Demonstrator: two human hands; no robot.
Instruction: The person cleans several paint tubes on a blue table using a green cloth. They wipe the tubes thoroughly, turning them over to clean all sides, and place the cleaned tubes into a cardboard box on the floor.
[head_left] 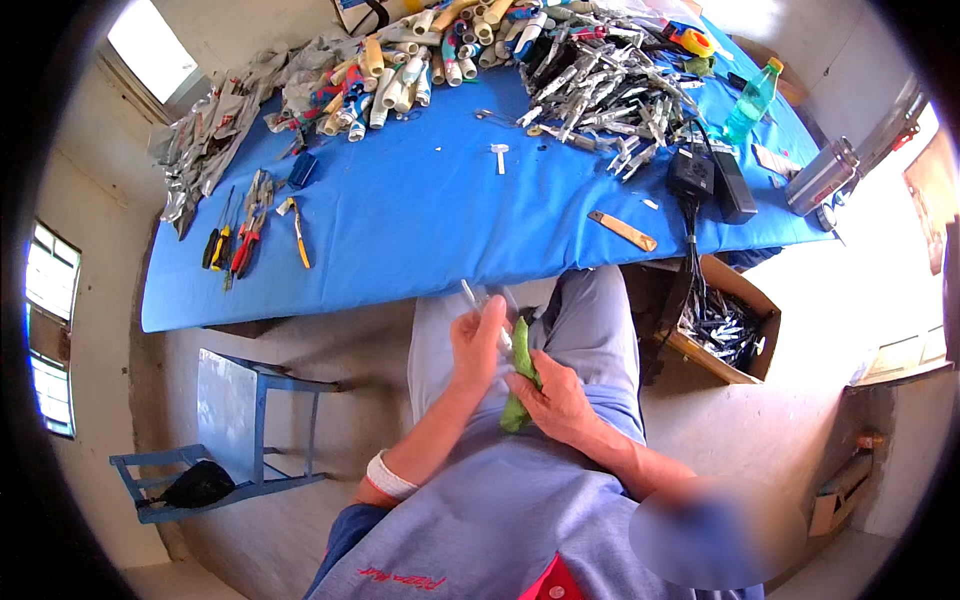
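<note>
Over my lap, just off the table's near edge, my left hand (478, 340) is closed round a thin whitish stick-like piece (467, 289), whose tip pokes out above the fingers. Its exact kind is not clear. A green cloth (520, 375) is in my right hand (553, 398), its fingers wrapped about the cloth's lower part. The cloth stands beside the left fingers, close to the pale lower end of the piece. The palms hide how far the piece reaches.
A blue-covered table (400, 220) bears a heap of thin silvery-black pieces (610, 85), pale tubes (400, 85), pliers (250, 225), an orange-brown flat tool (622, 231), a green bottle (753, 103) and black power adapters (690, 174). A cardboard box (765, 325) and blue chair (225, 400) flank me.
</note>
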